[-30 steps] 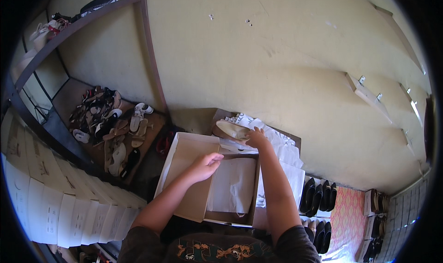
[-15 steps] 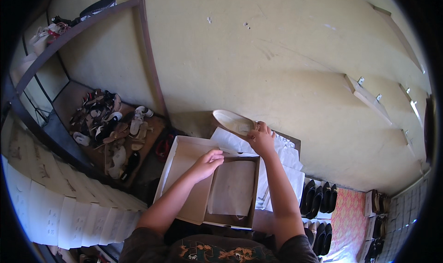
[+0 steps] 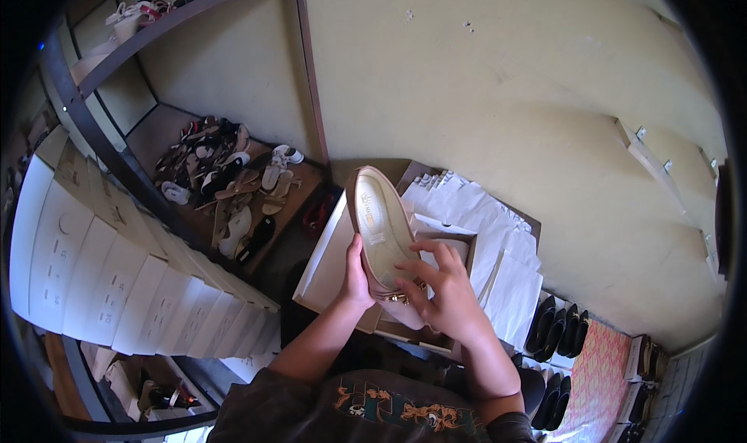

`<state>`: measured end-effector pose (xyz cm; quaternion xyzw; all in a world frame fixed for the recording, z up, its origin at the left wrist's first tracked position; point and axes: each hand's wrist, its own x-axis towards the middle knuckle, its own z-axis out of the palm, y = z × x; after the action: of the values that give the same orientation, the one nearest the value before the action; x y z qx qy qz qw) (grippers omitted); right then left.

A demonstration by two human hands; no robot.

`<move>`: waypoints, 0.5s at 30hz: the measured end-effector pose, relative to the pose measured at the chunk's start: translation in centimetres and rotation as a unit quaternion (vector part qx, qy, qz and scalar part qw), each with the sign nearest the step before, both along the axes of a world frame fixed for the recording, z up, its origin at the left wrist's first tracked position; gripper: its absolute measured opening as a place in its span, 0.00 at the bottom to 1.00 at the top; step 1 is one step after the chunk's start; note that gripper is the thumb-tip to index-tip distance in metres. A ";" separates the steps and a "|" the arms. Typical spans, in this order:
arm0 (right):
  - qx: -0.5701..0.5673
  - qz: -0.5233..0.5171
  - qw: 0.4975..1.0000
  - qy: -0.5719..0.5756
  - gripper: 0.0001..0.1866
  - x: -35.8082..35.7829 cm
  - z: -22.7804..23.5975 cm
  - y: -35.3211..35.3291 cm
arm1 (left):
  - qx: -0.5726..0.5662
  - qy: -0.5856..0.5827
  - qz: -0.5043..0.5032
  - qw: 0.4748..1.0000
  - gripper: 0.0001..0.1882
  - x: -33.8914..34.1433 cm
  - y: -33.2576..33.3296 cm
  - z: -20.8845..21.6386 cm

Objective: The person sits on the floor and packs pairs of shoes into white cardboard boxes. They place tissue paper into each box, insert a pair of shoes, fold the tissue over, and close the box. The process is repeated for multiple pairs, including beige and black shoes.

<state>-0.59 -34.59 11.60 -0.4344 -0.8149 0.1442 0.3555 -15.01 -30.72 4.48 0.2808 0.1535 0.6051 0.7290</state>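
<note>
A beige flat shoe (image 3: 372, 210) with a pale insole and gold trim near its toe is tilted up in front of me, heel end away. My left hand (image 3: 356, 280) is closed around its left side, thumb along the edge. My right hand (image 3: 450, 295) is at the toe end, fingers apart over the shoe's opening beside the gold trim; whether the fingertips press on it I cannot tell. Beneath the shoe lies an opened shoebox (image 3: 317, 276), mostly hidden by the shoe and my hands. White paper sheets (image 3: 502, 245) lie in a pile to its right.
Stacked white shoeboxes (image 3: 101, 280) rise at the left. Behind them, a shelf board holds a heap of sandals and shoes (image 3: 226, 167). Black shoes (image 3: 548, 326) stand in pairs at the right, beside a red patterned covering (image 3: 599, 361). Bare wooden brackets (image 3: 654, 163) stick out from the wall.
The shoe has come nearer and turned, heel end now up. My left hand has moved from the box onto the shoe; my right hand has shifted from its end to over its opening. The view has swung left.
</note>
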 end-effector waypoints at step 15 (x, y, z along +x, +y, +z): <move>-0.009 0.109 0.962 -0.250 0.03 -3.6 1.8 -1.8 | 0.158 0.083 -0.001 0.984 0.33 -4.6 -1.8 -2.6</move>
<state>-4.15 -36.37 13.37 -0.3680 -0.9190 0.0765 0.1187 -19.62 -32.49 1.86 0.4418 0.1154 0.5954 0.6610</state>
